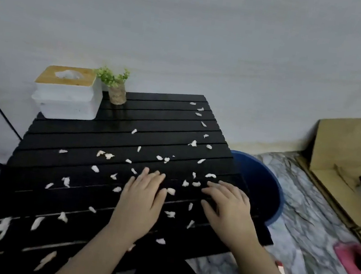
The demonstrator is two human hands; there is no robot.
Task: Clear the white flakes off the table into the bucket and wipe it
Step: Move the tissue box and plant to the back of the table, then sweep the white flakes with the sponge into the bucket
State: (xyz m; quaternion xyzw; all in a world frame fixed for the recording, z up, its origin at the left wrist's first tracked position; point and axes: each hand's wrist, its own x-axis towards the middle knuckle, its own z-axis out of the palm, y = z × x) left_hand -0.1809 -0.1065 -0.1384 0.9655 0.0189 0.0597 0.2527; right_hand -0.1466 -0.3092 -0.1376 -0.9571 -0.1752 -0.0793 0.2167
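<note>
A low black slatted table point(86, 137) carries several white flakes point(105, 154) scattered from its far right edge down to the near left corner. My left hand point(140, 198) lies flat, palm down, near the table's middle with fingers together. My right hand point(227, 206) lies flat beside it near the right edge, fingers spread and pointing left. Neither hand holds anything. A blue bucket point(267, 186) stands on the floor just past the table's right edge, partly hidden by the tabletop.
A white tissue box with a wooden lid point(67, 93) and a small potted plant point(114, 85) stand at the table's far left corner. Cardboard point(347, 148) leans at the right wall. A pink object point(356, 263) lies on the marble-patterned floor.
</note>
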